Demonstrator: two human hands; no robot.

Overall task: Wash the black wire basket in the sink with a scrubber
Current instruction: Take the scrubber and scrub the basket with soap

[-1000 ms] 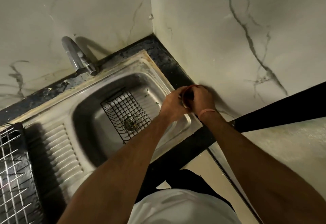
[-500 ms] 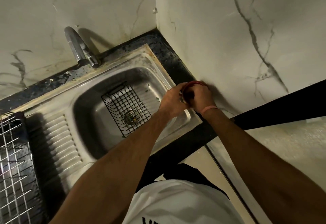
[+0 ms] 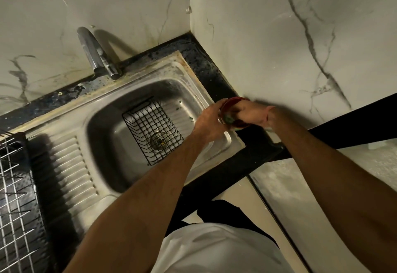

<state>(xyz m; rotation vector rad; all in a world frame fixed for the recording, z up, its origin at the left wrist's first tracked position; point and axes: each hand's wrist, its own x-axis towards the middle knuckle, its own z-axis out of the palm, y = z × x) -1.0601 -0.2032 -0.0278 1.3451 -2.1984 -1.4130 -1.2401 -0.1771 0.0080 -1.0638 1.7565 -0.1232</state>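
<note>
The black wire basket, a rectangular grid, lies flat in the stainless sink (over the drain). Both hands meet at a round red container on the dark desk: the left hand grips its rim, while the right hand curls fingers inside, blurred.

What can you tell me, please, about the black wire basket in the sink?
The black wire basket is a small rectangular tray of thin dark wire in a grid, with low sides and a raised wire loop at its far end. It lies flat on the floor of the steel sink, right way up, over the drain, which shows through the mesh. Neither hand touches it, and no water runs on it.
</note>
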